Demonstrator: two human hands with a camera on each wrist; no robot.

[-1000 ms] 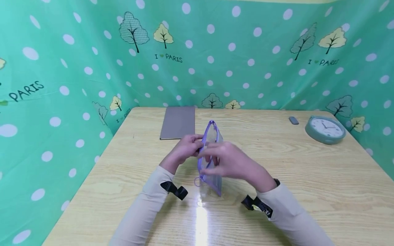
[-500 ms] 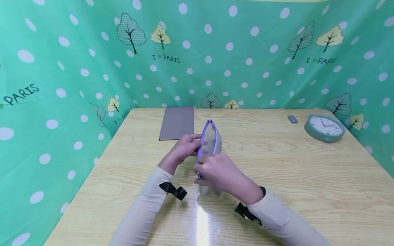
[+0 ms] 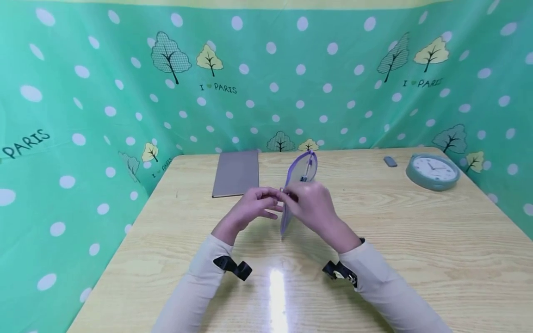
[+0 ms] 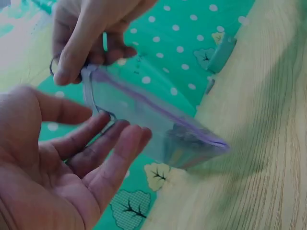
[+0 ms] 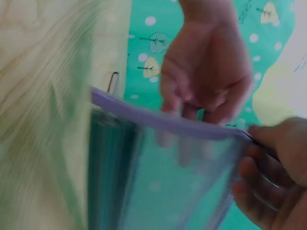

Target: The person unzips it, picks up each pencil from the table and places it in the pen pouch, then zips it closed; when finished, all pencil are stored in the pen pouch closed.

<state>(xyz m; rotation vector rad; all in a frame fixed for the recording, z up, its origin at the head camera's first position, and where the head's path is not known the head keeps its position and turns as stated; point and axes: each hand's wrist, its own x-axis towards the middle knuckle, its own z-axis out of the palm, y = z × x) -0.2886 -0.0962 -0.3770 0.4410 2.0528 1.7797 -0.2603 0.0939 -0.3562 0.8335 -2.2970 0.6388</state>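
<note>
A translucent mesh zipper pouch (image 3: 296, 173) with purple trim stands on edge between my two hands over the table. In the head view my right hand (image 3: 314, 206) pinches its near end. The left wrist view shows that thumb and fingers holding the corner by the cord loop (image 4: 54, 64). My left hand (image 3: 254, 206) is beside the pouch's left side, fingers loosely spread and slightly bent, the tips at or near the mesh. Contact is hard to tell. Inside the far end lie dark contents (image 4: 184, 141), too blurred to name.
A grey notebook (image 3: 236, 173) lies at the back left of the wooden table (image 3: 166, 263). A small grey-blue object (image 3: 390, 161) and a round green-rimmed clock (image 3: 433, 172) are at the back right. A green dotted curtain (image 3: 233, 113) surrounds the back and sides.
The pouch has swung so its far end points further back and right. My right hand moved from over its mouth to its near end. My left hand has loosened from its side.
</note>
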